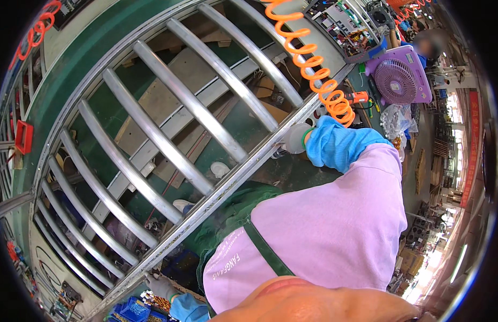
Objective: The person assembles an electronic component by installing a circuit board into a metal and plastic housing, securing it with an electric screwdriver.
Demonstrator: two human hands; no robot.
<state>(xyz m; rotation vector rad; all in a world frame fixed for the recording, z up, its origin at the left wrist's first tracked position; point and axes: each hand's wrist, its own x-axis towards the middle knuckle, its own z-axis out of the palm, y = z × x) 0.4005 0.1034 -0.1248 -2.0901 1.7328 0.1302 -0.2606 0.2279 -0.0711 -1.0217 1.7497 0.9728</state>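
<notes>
My right hand [297, 138], in a grey glove with a blue sleeve above it, is at the upper part of the near metal rail [235, 172]. Its fingers are curled in at the rail's edge. A small dark piece shows beneath them, too blurred to name. Lower left, my left hand [162, 286], also gloved in grey, reaches to the lower end of the same rail. Its fingertips are against or close to the edge and partly hidden. The rail borders a curved roller conveyor with several bare metal rollers [190, 104].
An orange coiled air hose [297, 35] hangs over the rail's far end. Beyond my right hand are a red-orange power tool [357, 97] and a purple fan [396, 80]. Blue bins [133, 309] of small parts sit by my left hand. A red holder [24, 137] is at far left.
</notes>
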